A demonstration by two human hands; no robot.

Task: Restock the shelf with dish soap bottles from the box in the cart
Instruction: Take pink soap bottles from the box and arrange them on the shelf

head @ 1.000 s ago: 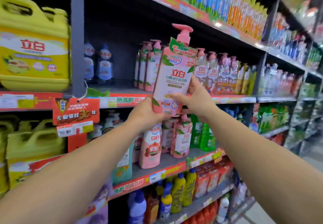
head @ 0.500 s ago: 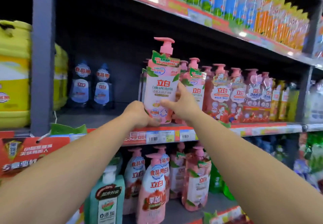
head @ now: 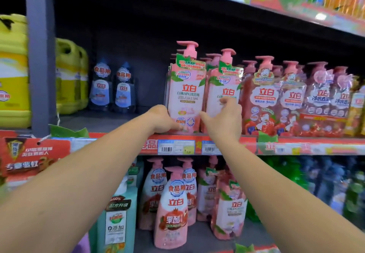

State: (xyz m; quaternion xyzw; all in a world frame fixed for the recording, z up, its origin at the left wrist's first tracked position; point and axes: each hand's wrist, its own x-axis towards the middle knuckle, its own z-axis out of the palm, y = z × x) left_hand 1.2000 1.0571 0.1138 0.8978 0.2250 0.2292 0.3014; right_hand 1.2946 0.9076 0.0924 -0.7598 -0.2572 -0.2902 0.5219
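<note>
A pink pump bottle of dish soap (head: pixel 186 92) stands upright at the front edge of the middle shelf (head: pixel 286 146), at the left end of a row of pink bottles. My left hand (head: pixel 162 120) grips its lower left side with curled fingers. My right hand (head: pixel 225 120) is to the bottle's right with fingers spread. Its thumb points at the bottle's lower right edge, and its fingertips lie against the neighbouring pink bottle (head: pixel 227 82). The box and the cart are out of view.
Left of the bottle the shelf holds two dark blue bottles (head: pixel 112 88) at the back, with bare shelf in front. A grey upright post (head: pixel 40 55) and yellow jugs (head: pixel 71 78) stand further left. More pink bottles (head: pixel 173 209) fill the shelf below.
The bottle went from held in the air in both hands to standing on the shelf edge. My right hand has let go and opened; the view moved closer.
</note>
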